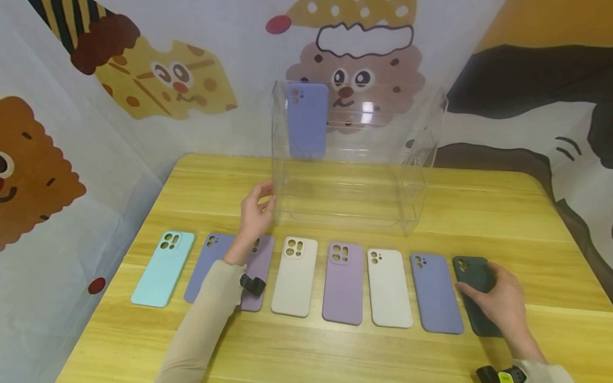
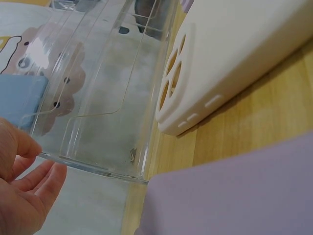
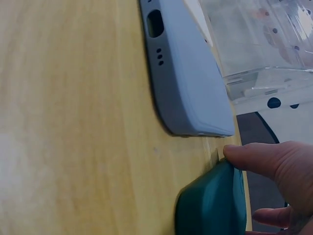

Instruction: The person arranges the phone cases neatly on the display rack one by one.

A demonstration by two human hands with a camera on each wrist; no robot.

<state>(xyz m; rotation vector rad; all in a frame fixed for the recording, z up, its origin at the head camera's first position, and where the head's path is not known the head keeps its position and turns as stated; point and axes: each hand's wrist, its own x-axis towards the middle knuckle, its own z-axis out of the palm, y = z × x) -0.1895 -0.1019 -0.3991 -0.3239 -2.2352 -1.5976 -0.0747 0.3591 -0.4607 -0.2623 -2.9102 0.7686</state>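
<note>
- Eight phone cases (image 1: 343, 294) lie in a row on the worktop (image 1: 331, 361), the dark green case (image 1: 477, 276) at the right-hand end.
- The right hand (image 1: 505, 300) is the nearer one: it straddles the dark green case, thumb at the left long edge, fingers bent over the right, pinching it across its width; how firmly, I cannot tell.
- That case's long axis slants from far left to near right, camera cutouts at the far end, so the grip crosses it rather than running along it.
- Just beside it, to the left and apart, lies a blue case (image 1: 437, 294) on a similar slant.
- The clear stand (image 1: 361, 154) is farther off and to the left of the right hand; a periwinkle case (image 1: 308, 121) stands upright in its upper left part, cutouts up.
- The left hand (image 1: 255, 218) is at the stand's left side wall, well apart from the dark green case, its fingers loosely bent and spread; whether they press the wall is unclear.
</note>
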